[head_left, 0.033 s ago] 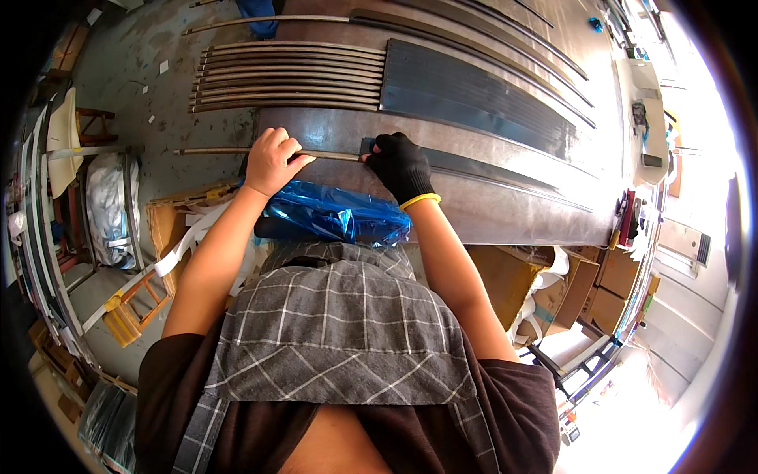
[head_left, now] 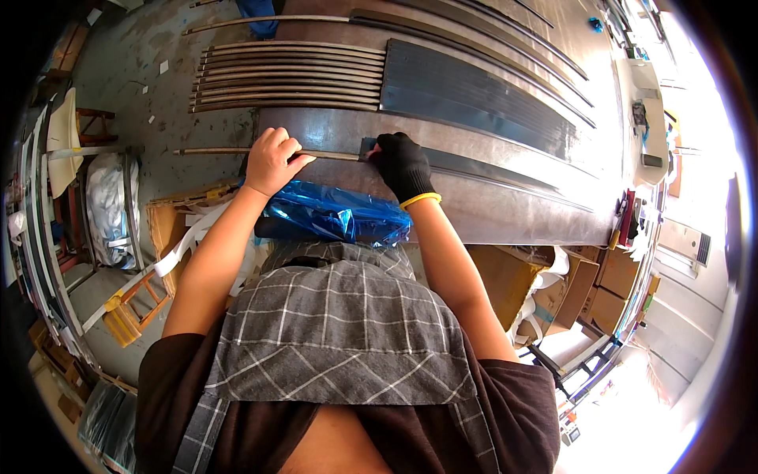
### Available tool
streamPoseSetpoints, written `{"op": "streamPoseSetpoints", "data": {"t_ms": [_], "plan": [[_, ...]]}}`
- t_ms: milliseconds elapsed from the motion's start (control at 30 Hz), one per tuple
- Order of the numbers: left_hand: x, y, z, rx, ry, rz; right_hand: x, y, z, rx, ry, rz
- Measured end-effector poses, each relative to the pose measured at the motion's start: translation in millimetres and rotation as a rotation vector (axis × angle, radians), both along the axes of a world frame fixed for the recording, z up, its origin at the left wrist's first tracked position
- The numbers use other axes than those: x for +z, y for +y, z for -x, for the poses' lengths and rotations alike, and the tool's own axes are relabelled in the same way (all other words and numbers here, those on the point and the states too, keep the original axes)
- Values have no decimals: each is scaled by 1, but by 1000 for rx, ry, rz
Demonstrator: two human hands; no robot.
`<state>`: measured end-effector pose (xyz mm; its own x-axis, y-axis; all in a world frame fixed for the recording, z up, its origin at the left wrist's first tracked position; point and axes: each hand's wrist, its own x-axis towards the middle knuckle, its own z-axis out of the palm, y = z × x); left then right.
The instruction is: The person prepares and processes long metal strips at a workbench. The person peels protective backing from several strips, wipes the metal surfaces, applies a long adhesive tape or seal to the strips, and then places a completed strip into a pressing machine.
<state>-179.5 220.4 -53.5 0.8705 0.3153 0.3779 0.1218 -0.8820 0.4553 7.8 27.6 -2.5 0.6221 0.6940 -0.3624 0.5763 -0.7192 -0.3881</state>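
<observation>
My bare left hand [head_left: 272, 162] is closed round a thin metal rod [head_left: 335, 155], near the table's left edge. The rod's left end sticks out beyond the table. My right hand [head_left: 401, 166], in a black glove with a yellow cuff, has its fingers curled at the rod's right part, where a long dark strip [head_left: 474, 170] begins and runs off to the right. The gloved fingertips are mostly hidden, so whether they pinch the strip, the rod or both is unclear. Crumpled blue film [head_left: 339, 209] covers a bundle between my forearms, against the table's near edge.
Several parallel rods [head_left: 292, 75] lie farther back, their left ends over the table edge, with dark strips [head_left: 474, 95] side by side to their right. The brown table [head_left: 505, 229] spans the middle. Cardboard boxes [head_left: 513, 288] stand below it at the right; an open carton [head_left: 164, 233] is at the left.
My right hand's fingertips have shifted very slightly to the right, showing more of the dark strip's left end. My left hand and the rod look unmoved.
</observation>
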Motion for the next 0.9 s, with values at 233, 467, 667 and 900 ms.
{"op": "streamPoseSetpoints", "data": {"t_ms": [233, 467, 667, 900], "plan": [[1, 1, 2, 2, -11, -5, 1, -4, 7, 30, 15, -91], [1, 0, 3, -4, -47, -6, -7, -4, 16, 40, -10, -209], [3, 1, 1, -15, -17, 20, -25, -36, -7, -222, -16, -402], [48, 18, 0, 5, 171, 511, 123, -362, -149, -977, -929, -305]]}}
